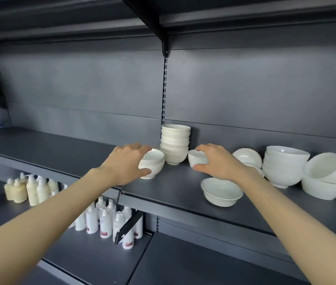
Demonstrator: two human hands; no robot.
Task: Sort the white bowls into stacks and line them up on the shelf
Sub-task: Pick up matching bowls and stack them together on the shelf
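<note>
On the dark shelf [163,190] my left hand [126,163] grips a short stack of two small white bowls [153,164], tilted a little. My right hand [216,161] grips a single small white bowl [197,158]. Between the two hands, against the back wall, stands a tall stack of small bowls [175,144]. A shallow wide bowl [220,192] lies near the front edge under my right wrist. Further right are a tilted shallow bowl [247,156], a stack of large bowls [284,165] and two large bowls nested at a slant [325,177].
The shelf's left half [49,147] is bare dark metal. A lower shelf holds cream pump bottles [29,188] and white bottles [105,221]. A black bracket [128,227] hangs under the shelf edge. Another shelf [163,15] runs overhead.
</note>
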